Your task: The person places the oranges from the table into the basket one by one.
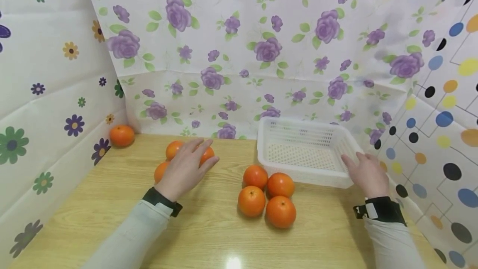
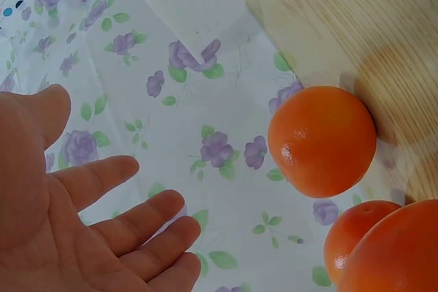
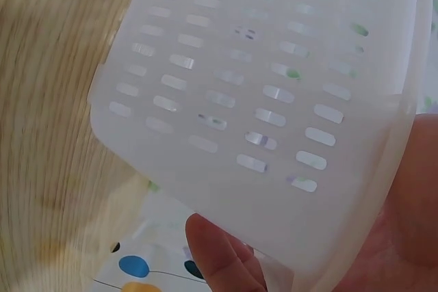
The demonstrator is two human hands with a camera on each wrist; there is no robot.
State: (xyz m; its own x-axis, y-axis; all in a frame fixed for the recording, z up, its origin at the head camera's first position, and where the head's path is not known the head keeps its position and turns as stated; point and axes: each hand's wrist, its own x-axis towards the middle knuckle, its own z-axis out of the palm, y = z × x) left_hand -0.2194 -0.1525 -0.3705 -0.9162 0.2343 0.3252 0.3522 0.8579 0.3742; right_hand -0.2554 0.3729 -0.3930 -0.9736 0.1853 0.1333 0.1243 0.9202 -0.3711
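Observation:
My left hand [image 1: 185,170] hovers with spread fingers over a group of oranges on the left of the table. Around it show one orange [image 1: 174,149] behind, another [image 1: 159,172] at its left, and a third [image 1: 207,154] partly hidden by the fingers. In the left wrist view the palm is bare, apart from the nearest orange [image 2: 321,141]. At the right, my right hand [image 1: 369,174] grips the right side of a white plastic basket [image 1: 306,173]. The right wrist view shows a fingertip [image 3: 212,244] against its slotted wall. No fruit shows inside the basket.
Several oranges [image 1: 252,201] sit clustered on the wooden table [image 1: 209,227], just in front of the basket's left corner. A lone orange [image 1: 121,135] lies at the far left corner. Patterned cloth walls [image 1: 239,53] enclose the table at the back and both sides.

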